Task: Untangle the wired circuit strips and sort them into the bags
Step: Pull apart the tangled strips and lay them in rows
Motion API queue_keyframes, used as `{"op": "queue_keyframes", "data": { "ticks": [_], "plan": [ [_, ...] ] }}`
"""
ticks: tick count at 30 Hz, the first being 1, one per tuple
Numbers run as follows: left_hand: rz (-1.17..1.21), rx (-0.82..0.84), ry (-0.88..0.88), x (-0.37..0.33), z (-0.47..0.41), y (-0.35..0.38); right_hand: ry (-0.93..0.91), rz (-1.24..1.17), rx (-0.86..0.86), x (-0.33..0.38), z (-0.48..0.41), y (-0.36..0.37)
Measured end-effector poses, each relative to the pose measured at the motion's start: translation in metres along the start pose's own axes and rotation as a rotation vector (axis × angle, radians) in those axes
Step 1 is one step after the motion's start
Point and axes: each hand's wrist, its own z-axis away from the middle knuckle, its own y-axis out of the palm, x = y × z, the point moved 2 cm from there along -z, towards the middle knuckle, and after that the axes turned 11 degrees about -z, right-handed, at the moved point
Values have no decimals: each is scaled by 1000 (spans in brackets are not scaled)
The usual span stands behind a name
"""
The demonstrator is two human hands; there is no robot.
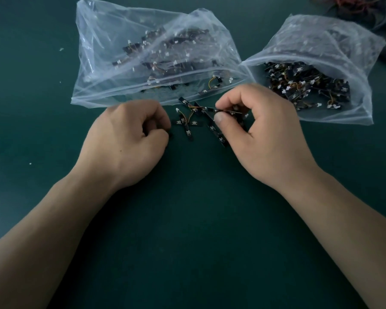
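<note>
head view: the right hand (265,134) pinches one black strip (228,111) between thumb and forefinger, its grip closed firmly on it. the strip is held about level, just above the right side of the tangle (191,122). the left hand (129,139) sits at the tangle's left edge with fingers curled in. a dark bit shows at its fingertips, but i cannot tell whether that grip has hold of anything.

the tangle of short strips and orange wires lies on the worktop (187,230) between the two hands, just near of the left bag (112,63). the right bag (343,41) lies to the far right, its mouth open toward the hands. both bags already hold many strips.

the step in hand looks like freeing the pinched strip. it would go best with the left hand pinning the rest down while the right draws the strip slowly along its own wire's loop, not straight up. a sharp pull would likely drag neighbours along or strain the thin wire at its white connector. once the strip is free, its type should be checked before choosing a bag.
</note>
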Motion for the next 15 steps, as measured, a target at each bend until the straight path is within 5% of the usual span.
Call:
{"op": "queue_keyframes", "data": {
  "ticks": [7, 15],
  "plan": [
    [-56, 30, 85, -5, 3, 1, -148, -198, 15, 5, 5, 1],
    [109, 13, 154, -7, 6, 1, -112, -249, 208, 12, 12, 7]
  ]
}}
